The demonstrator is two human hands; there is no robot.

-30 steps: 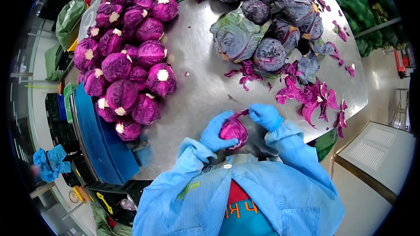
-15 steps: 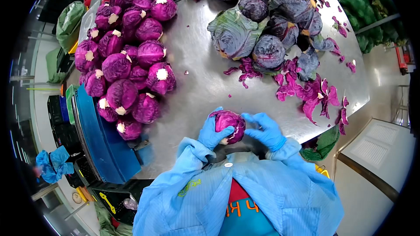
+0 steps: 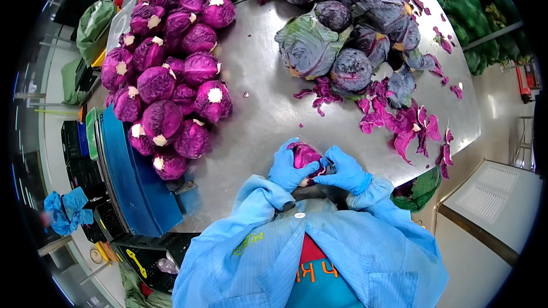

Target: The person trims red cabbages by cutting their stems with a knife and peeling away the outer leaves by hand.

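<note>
A red cabbage (image 3: 305,154), bright purple and partly covered by my fingers, is held just above the steel table's near edge. My left hand (image 3: 288,168), in a blue glove, wraps round its left side with the thumb across the front. Against the right side, my gloved right hand (image 3: 345,172) is closed, its fingertips pinching at the outer leaves. Whether a leaf has come loose there is hidden by the fingers.
Bright purple trimmed cabbages (image 3: 162,117) are piled at the left of the steel table (image 3: 251,102). Darker untrimmed cabbages (image 3: 351,68) lie at the back right, with torn purple leaves (image 3: 405,128) in front. A blue panel (image 3: 134,177) borders the left edge.
My right hand has moved left from beside the cabbage and closed on its right side. The left hand has turned slightly and covers more of the cabbage.
</note>
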